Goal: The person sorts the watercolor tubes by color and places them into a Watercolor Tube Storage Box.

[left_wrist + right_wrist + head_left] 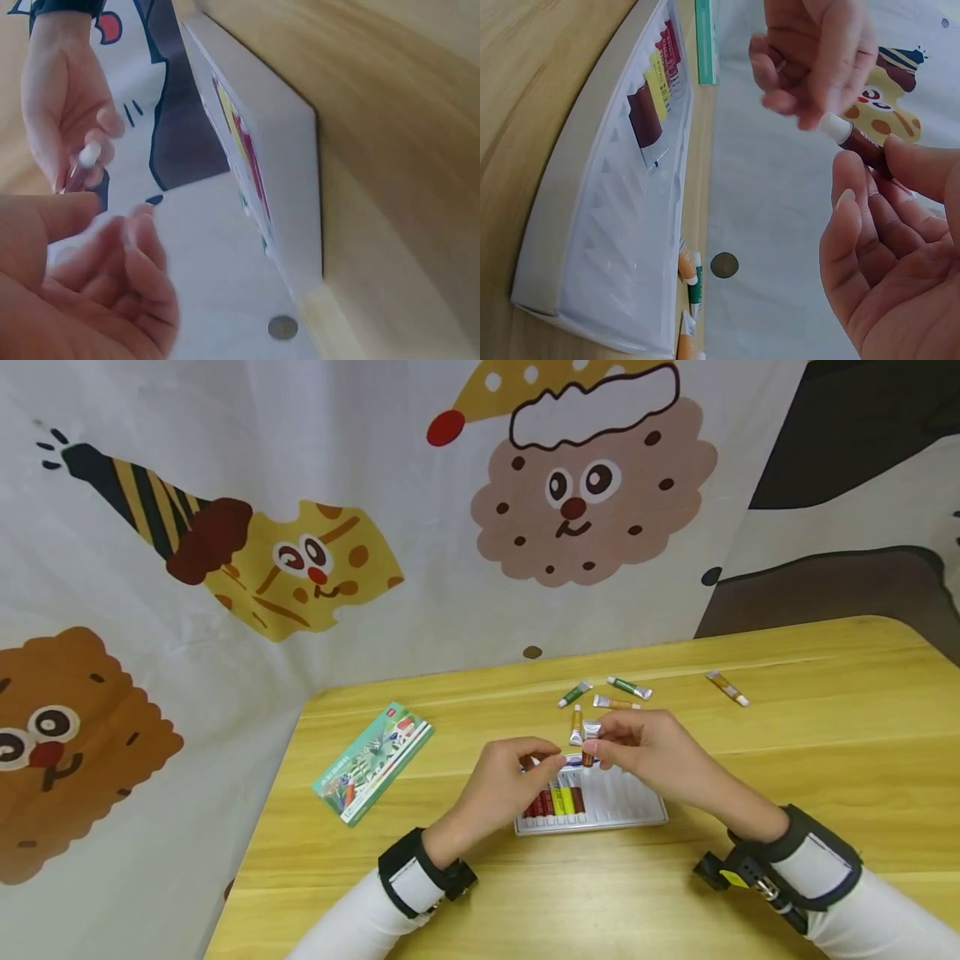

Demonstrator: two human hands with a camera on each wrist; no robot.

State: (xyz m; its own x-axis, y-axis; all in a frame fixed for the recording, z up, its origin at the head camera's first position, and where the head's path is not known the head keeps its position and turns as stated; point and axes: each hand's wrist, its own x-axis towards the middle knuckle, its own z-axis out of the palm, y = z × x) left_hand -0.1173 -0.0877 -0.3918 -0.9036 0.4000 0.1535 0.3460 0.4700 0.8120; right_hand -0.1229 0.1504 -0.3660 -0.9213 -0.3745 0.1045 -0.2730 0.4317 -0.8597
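Two white sleeves (pixel 341 918) with black wrist straps (pixel 411 885) reached in from the near side of the white tray (pixel 626 802), which lay on the wooden counter (pixel 540 902). In the tray's left part, red tubes (pixel 537 806), yellow tubes (pixel 558 800) and a brown tube (pixel 578 802) lay in a row, the brown one rightmost. By the tray's left end was the left hand (pixel 504 777), its grip loosely curled, with a gap between thumb and fingertips. Above the tray's far side, the right hand (pixel 656 750) had its grip pinching a second brown tube (pixel 866 148), white cap toward the other hand. Left of the tray lay a green box (pixel 373 762), set aslant. Just beyond the tray was a yellow-orange tube (pixel 577 725); past it lay an orange tube (pixel 615 702) and two green tubes (pixel 576 693), with an ochre tube (pixel 726 687) farther right. Behind the tray hung a pale cloth (pixel 435 627) printed with cartoon biscuits and cheese.
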